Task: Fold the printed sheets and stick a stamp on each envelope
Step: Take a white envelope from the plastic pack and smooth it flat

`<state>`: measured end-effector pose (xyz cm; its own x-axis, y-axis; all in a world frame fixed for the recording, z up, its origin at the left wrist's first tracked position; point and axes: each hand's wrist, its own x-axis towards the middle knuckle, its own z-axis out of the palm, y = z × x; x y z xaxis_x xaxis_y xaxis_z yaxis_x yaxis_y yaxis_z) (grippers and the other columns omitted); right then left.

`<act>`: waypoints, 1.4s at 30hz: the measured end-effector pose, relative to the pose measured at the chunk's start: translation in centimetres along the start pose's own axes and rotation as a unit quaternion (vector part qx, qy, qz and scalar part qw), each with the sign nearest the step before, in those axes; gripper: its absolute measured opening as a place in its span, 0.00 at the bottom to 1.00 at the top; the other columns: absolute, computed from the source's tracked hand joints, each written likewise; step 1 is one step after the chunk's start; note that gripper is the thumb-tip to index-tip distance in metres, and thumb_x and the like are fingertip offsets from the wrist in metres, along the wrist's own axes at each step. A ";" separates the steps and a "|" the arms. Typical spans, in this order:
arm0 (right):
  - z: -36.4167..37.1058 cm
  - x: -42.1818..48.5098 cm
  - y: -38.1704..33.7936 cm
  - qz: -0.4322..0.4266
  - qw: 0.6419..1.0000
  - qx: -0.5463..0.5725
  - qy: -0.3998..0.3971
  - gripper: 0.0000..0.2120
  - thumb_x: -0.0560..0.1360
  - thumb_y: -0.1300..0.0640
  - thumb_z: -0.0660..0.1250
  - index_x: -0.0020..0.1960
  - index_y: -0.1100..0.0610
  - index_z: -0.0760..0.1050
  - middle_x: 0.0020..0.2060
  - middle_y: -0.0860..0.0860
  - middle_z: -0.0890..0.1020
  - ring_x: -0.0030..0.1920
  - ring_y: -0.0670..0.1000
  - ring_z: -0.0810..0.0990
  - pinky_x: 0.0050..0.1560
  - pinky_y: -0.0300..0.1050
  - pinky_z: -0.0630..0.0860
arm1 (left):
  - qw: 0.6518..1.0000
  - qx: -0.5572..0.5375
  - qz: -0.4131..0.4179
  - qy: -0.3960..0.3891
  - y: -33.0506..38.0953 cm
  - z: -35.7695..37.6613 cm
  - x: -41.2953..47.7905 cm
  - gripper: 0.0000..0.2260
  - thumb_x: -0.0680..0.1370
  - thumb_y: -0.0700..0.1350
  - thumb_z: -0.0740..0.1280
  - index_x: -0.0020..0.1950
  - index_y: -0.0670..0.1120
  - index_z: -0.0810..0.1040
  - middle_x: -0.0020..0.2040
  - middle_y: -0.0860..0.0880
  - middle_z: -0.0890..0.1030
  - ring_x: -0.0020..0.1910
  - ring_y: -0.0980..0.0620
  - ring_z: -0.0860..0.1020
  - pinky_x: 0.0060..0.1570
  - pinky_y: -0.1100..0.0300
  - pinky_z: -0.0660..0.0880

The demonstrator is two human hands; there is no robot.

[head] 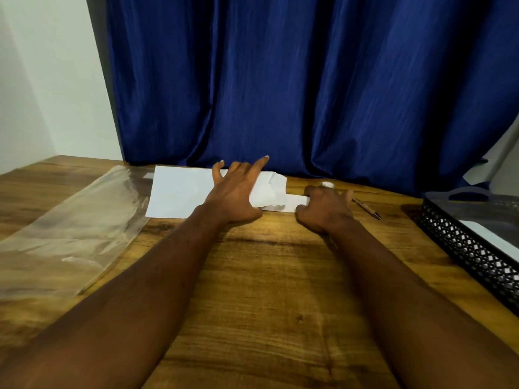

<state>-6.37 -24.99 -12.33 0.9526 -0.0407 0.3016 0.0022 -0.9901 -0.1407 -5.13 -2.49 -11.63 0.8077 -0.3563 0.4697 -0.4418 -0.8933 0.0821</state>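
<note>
A white sheet (179, 192) lies flat at the far side of the wooden table (266, 290), near the curtain. My left hand (238, 192) rests on the paper with fingers spread, over a smaller folded white piece (271, 189). Right of it, my right hand (325, 209) pinches the end of a narrow white paper piece (295, 204) between thumb and fingers. A small white roll-like object (327, 184) shows just behind my right hand; what it is I cannot tell.
A clear plastic sleeve (70, 234) lies on the table's left side. A black mesh tray (474, 248) holding white paper stands at the right edge. A pen (366, 208) lies right of my right hand. A blue curtain (280, 80) hangs behind the table.
</note>
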 end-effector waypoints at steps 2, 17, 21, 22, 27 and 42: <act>-0.1 0.0 0.4 0.021 1.000 0.002 0.015 0.19 0.78 0.44 0.63 0.65 0.50 0.76 0.59 0.52 0.82 0.61 0.56 0.79 0.75 0.64 0.57 | 1.000 0.002 -0.003 0.007 -0.2 0.1 0.0 0.55 0.67 0.57 0.77 0.83 0.57 0.44 0.75 0.48 0.69 0.76 0.47 0.62 0.76 0.38 0.41; -0.5 -0.1 1.3 0.112 0.990 0.070 0.043 0.24 0.71 0.44 0.72 0.64 0.50 0.75 0.58 0.52 0.80 0.60 0.57 0.78 0.70 0.63 0.59 | 0.999 0.015 -0.029 -0.010 -0.7 0.5 0.2 0.56 0.66 0.59 0.78 0.83 0.58 0.43 0.76 0.48 0.68 0.76 0.46 0.62 0.76 0.35 0.42; -0.7 -0.1 1.3 0.117 0.978 0.147 0.088 0.23 0.77 0.35 0.64 0.62 0.51 0.75 0.55 0.51 0.82 0.54 0.55 0.77 0.68 0.61 0.61 | 1.000 0.010 -0.027 -0.003 -1.0 0.7 0.2 0.56 0.66 0.59 0.78 0.83 0.58 0.44 0.75 0.48 0.69 0.75 0.46 0.63 0.76 0.36 0.43; -0.7 0.0 1.3 0.119 0.974 0.171 0.085 0.27 0.77 0.30 0.61 0.62 0.51 0.75 0.55 0.51 0.82 0.54 0.55 0.77 0.69 0.62 0.63 | 1.000 0.009 -0.028 -0.002 -1.1 0.7 0.1 0.56 0.66 0.59 0.78 0.83 0.58 0.44 0.75 0.48 0.69 0.75 0.46 0.63 0.76 0.36 0.43; -1.1 0.4 0.9 0.135 0.962 0.236 0.024 0.43 0.74 0.18 0.45 0.61 0.49 0.79 0.59 0.55 0.83 0.58 0.57 0.80 0.68 0.62 0.71 | 0.999 0.001 -0.040 0.006 -1.2 0.6 -0.1 0.55 0.67 0.58 0.77 0.83 0.57 0.44 0.74 0.49 0.69 0.75 0.46 0.62 0.76 0.36 0.42; 0.3 0.3 1.9 0.037 0.936 0.349 0.029 0.15 0.81 0.59 0.70 0.64 0.46 0.72 0.63 0.51 0.81 0.58 0.53 0.82 0.46 0.45 0.76 | 0.998 -0.001 -0.060 -0.006 -1.1 0.5 -0.1 0.55 0.67 0.59 0.78 0.83 0.58 0.43 0.76 0.48 0.67 0.77 0.45 0.61 0.76 0.35 0.41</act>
<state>-5.97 -26.85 -12.76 0.9400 -0.1331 0.3142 0.1540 -0.6564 -0.7385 -4.48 -1.63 -12.21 0.8590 -0.2508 0.4463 -0.3435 -0.9288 0.1392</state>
